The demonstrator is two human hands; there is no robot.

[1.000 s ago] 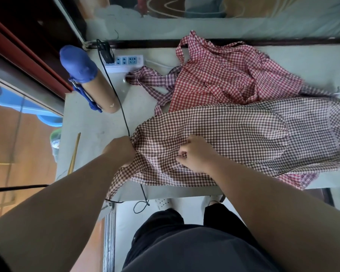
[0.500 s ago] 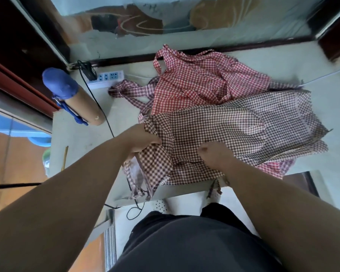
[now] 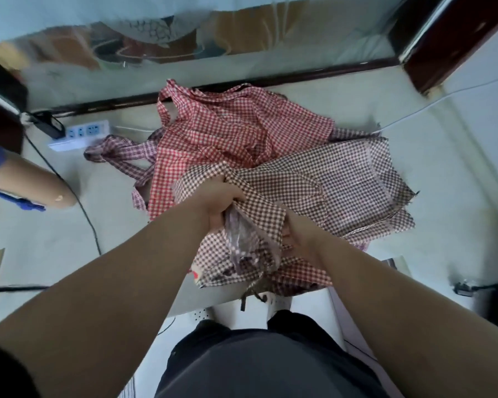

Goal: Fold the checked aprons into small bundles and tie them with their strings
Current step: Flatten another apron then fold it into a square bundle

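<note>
A brown-and-white checked apron (image 3: 337, 182) lies across the near right of the table, its left part gathered up and folded toward the right. My left hand (image 3: 217, 201) grips that bunched left edge from above. My right hand (image 3: 296, 235) holds the cloth just to the right, partly hidden under a fold. A dark string of this apron (image 3: 246, 295) dangles over the table's front edge. Behind lies a crumpled red-and-white checked apron (image 3: 227, 130), with a bundle of checked straps (image 3: 118, 152) to its left.
A white power strip (image 3: 82, 130) with a black cable (image 3: 84, 211) sits at the back left. A cardboard tube with a blue cap (image 3: 26, 179) lies at the left edge. The pale table (image 3: 55, 248) ends just before my legs. A thin white wire (image 3: 443, 100) crosses the back right.
My left hand has carried the brown apron's left edge rightward and up over the cloth, bunching it. My right hand has shifted right and gone under the fold. The camera has tilted forward.
</note>
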